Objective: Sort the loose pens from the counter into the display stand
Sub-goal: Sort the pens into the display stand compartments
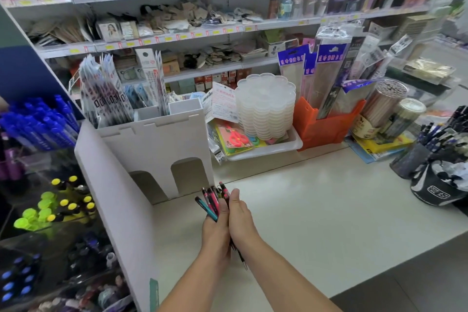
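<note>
Together, the left hand [214, 229] and right hand [240, 220] pressed a bundle of pens [214, 199] between them just above the desk [316, 213], fingers curled round the barrels, pink and teal tips fanning toward twelve o'clock. At ten o'clock stood the white display stand [154, 149]; blue pens [40, 124] filled its far left.
</note>
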